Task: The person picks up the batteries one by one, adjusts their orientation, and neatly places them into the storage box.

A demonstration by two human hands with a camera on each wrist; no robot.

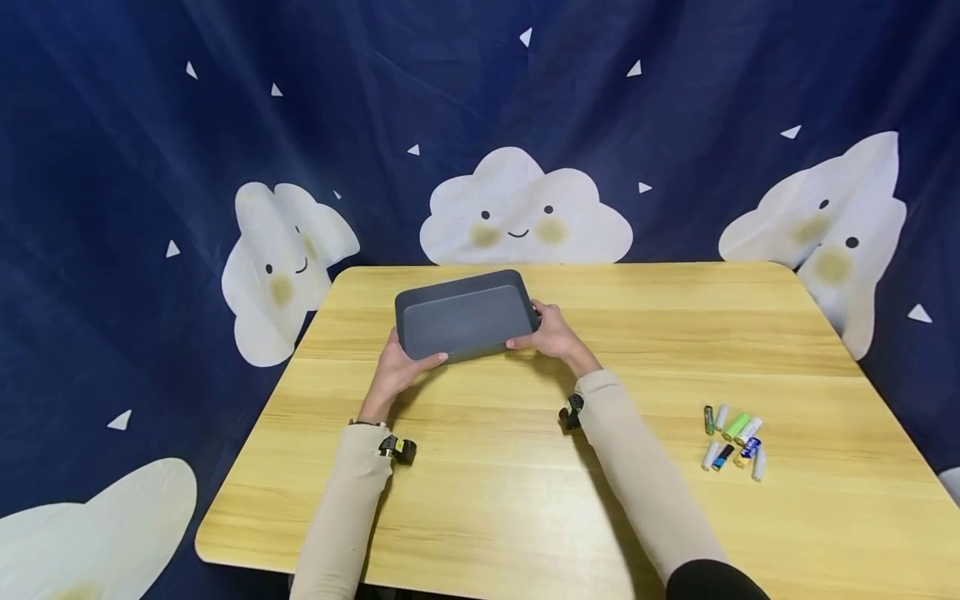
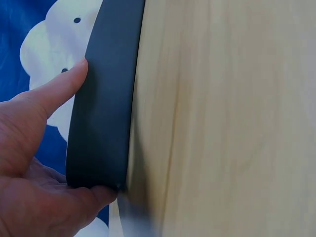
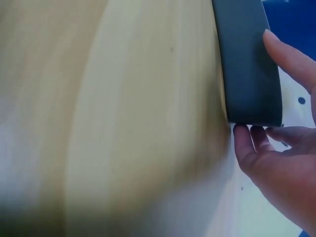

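Between both hands is a dark grey rectangular tray [image 1: 465,321] with raised walls and rounded corners, its hollow facing up, nothing seen inside. In the head view it sits toward the back of the table, slightly turned. My left hand [image 1: 399,367] grips the near left corner, thumb along the front wall. At the near right corner my right hand [image 1: 551,333] holds it the same way. In the left wrist view the thumb presses the tray's wall [image 2: 106,98] and fingers curl at its end. The right wrist view shows fingertips against the tray's end [image 3: 252,74].
Several loose batteries [image 1: 735,437] of mixed colours lie in a cluster on the right side of the wooden table [image 1: 480,492]. A dark blue curtain [image 1: 360,108] with white clouds hangs behind the table's far edge.
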